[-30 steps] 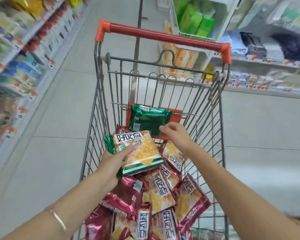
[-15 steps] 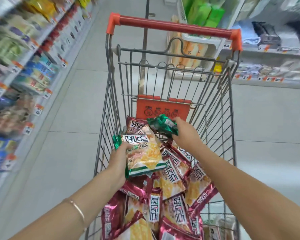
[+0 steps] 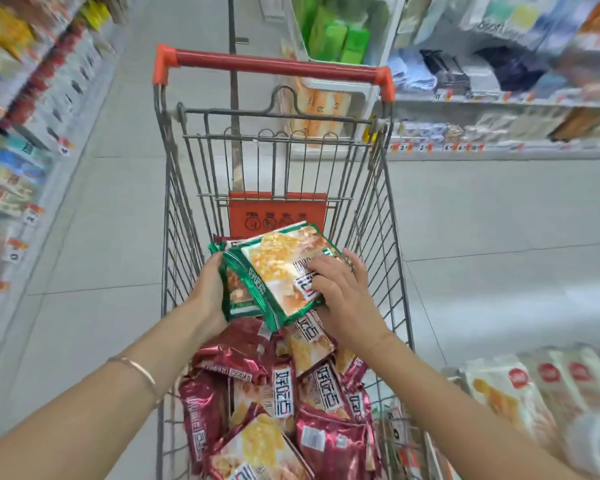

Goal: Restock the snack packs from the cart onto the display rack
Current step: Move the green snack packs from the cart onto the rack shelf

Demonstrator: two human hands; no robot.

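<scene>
**Head view.** The left hand (image 3: pixel 207 292) grips the left edge of 2 stacked green-edged foil snack packs (image 3: pixel 278 268). The right hand (image 3: pixel 340 299) holds the upper pack's right end, fingers spread over its label. Beneath both hands lies a heap of dark-red foil snack packs (image 3: pixel 278 393) inside the grey wire shopping cart (image 3: pixel 168 188). Beyond the hands stand an orange plastic seat flap (image 3: pixel 278 211) and the cart's red handle bar (image 3: pixel 274 65). A thin metal bangle (image 3: pixel 136 368) circles the left wrist.
</scene>
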